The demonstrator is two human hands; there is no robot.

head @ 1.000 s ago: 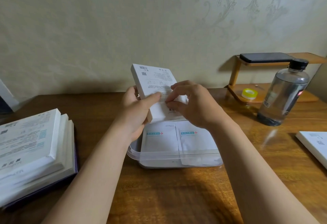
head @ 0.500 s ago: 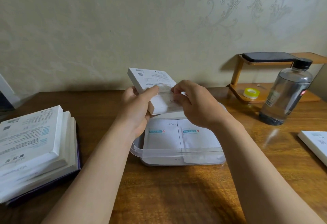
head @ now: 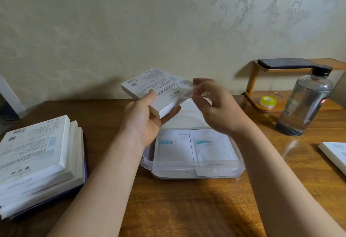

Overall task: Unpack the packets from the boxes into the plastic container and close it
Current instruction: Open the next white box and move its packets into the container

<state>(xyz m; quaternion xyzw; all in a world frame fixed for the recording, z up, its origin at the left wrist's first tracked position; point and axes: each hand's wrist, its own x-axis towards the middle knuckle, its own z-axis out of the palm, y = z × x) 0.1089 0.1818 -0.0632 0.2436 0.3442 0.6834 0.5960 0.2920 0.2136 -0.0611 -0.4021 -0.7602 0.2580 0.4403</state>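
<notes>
Your left hand [head: 144, 124] grips a white printed box [head: 159, 90]. The thumb is laid across its top face, the fingers are curled beneath, and the box is tilted. Your right hand [head: 215, 109] pinches a strip of clear wrapper film [head: 185, 91] between thumb and forefinger at the box's end nearest those fingertips, with the other fingers loosely spread. Directly below both sets of fingers the clear plastic container [head: 187, 165] sits open on the wooden table, with two white packets [head: 173, 147] lying side by side inside. Out past your left knuckles is a stack of boxes [head: 35, 148]. Beyond your right fingers stands a water bottle [head: 307, 102].
</notes>
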